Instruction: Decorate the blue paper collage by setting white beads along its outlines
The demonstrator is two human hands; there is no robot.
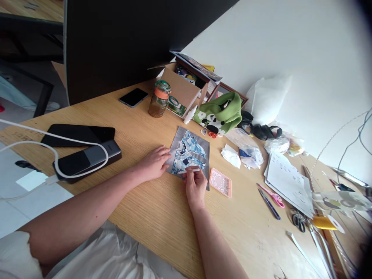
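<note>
A grey sheet [205, 144] lies on the wooden table, bearing a blue and white patchwork design [190, 152] edged with small pale beads. At its left edge rests my left hand [155, 162], fingers stretched out and lying flat. My right hand [195, 186] is closed in a pinch around a thin white pen-like stick [195, 170], held low over the bottom of the design. The stick's tip is too small to make out. Just right of the sheet sits a shallow pink tray [230, 190] with tiny whitish beads in it.
Behind the sheet stand a jar with an orange collar [159, 99], a white glue bottle [190, 114] and a green panda bag [219, 114]. A phone [133, 97] and a power bank with a white cable [88, 159] lie leftward. Pink scissors [274, 197] and papers [287, 182] lie rightward.
</note>
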